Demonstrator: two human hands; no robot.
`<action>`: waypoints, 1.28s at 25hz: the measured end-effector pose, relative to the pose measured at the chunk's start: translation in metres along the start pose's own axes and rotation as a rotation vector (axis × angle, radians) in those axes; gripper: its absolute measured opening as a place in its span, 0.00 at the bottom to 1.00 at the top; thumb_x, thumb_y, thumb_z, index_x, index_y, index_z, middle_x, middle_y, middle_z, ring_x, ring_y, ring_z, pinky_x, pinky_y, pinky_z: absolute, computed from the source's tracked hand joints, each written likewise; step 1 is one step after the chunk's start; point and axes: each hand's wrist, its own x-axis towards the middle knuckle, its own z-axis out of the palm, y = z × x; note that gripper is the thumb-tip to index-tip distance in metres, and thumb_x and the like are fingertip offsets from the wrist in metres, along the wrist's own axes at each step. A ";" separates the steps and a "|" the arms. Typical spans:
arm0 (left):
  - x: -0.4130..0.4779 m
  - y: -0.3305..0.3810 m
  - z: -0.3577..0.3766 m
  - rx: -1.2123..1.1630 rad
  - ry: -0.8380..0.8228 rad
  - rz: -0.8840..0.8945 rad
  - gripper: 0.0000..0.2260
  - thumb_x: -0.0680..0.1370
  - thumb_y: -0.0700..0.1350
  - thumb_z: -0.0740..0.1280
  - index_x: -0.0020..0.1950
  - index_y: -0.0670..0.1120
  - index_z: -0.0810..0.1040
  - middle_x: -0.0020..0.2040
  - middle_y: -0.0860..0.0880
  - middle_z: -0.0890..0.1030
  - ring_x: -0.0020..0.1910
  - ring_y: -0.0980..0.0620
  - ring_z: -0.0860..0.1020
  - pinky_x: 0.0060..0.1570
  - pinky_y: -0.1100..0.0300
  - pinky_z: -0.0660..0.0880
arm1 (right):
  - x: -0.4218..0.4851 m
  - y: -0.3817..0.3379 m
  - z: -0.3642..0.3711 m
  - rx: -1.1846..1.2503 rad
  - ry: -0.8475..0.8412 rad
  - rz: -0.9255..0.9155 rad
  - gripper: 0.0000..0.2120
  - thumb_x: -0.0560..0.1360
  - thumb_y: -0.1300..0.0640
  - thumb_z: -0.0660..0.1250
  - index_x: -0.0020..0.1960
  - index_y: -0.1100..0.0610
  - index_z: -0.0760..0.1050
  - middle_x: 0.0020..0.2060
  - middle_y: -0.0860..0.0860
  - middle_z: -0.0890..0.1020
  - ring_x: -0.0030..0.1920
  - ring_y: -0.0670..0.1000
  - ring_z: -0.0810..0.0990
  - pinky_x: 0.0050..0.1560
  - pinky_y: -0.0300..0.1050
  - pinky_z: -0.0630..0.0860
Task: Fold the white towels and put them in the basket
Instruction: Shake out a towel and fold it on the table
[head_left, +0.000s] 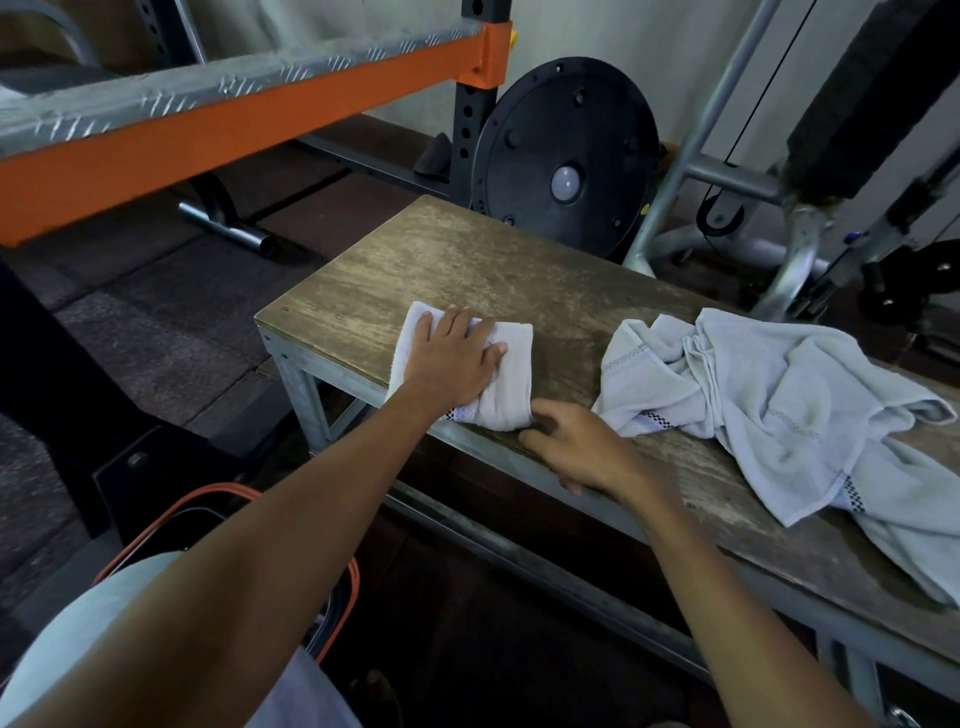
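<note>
Pressing flat with your left hand (452, 358), fingers straight and spread, you pin the folded towel (511, 374) at the near left end of the bench (467, 260); spread the weight evenly so the layers do not spring apart. Your right hand (582, 447) sits just beside the towel's near corner with fingers loosely curled, and whether it nips the cloth I cannot tell, so slide it under the edge before lifting. Carry the bundle level to the basket (208, 491) down at your left.
</note>
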 end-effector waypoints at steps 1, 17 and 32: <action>0.000 0.000 -0.001 -0.003 -0.004 -0.001 0.23 0.82 0.56 0.49 0.75 0.51 0.60 0.76 0.47 0.59 0.76 0.49 0.53 0.73 0.45 0.47 | -0.001 0.002 0.001 0.084 -0.015 0.017 0.07 0.77 0.57 0.60 0.52 0.53 0.75 0.24 0.49 0.74 0.17 0.49 0.70 0.24 0.38 0.67; 0.001 0.001 -0.011 -0.177 -0.065 0.059 0.22 0.82 0.52 0.50 0.74 0.46 0.60 0.76 0.47 0.59 0.77 0.47 0.52 0.73 0.47 0.47 | -0.003 -0.001 -0.007 0.339 0.143 0.352 0.07 0.77 0.58 0.56 0.43 0.59 0.69 0.22 0.49 0.71 0.19 0.48 0.69 0.25 0.38 0.61; -0.040 -0.047 -0.016 -0.150 -0.040 -0.123 0.28 0.81 0.57 0.48 0.78 0.47 0.50 0.78 0.46 0.54 0.76 0.47 0.53 0.73 0.49 0.48 | 0.079 0.014 0.017 -0.338 0.402 0.181 0.34 0.78 0.36 0.44 0.77 0.56 0.51 0.77 0.53 0.54 0.77 0.52 0.51 0.75 0.55 0.45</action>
